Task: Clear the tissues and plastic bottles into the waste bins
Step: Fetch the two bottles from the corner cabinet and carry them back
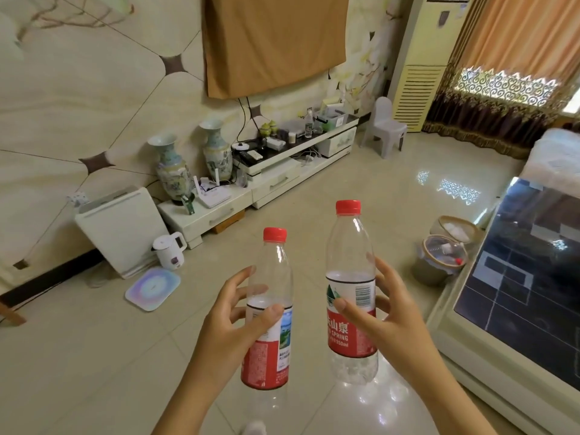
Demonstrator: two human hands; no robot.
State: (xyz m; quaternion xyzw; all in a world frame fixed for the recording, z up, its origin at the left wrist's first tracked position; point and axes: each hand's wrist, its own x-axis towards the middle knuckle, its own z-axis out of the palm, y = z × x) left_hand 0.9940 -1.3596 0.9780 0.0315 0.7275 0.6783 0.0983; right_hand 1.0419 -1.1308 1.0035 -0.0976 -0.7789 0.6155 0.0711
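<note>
Two clear plastic bottles are up in front of us, one per hand, over a glossy pale tiled floor [361,171].

Largest first: we see a glass-topped table [514,293] with a cream frame at right, dark and reflective. A white slab-shaped appliance [122,230] leans against the marbled wall. A low white cabinet [276,177] runs along that wall and carries two painted ceramic vases [171,167] with flared necks.

Two round waste bins sit on the floor just beside the table's corner. The near bin [434,271] is lined with thin clear plastic, with scraps and a small red piece inside. The far bin [456,229] holds something white and crumpled.

A white kettle [169,251] stands by a flat, rounded-square pastel scale [153,288].

Our right hand [398,328] grips the right bottle [351,293] around its red-and-white label, thumb in front, fingers wrapped behind. It is upright, with a smooth shoulder, dimpled base and red cap.

Our left hand [226,328] grips the left bottle [268,309] at its label with the thumb pressed across the front. It tilts slightly and sits lower.

Both bottles are held in the air, near each other but not touching, well apart from the bins.
</note>
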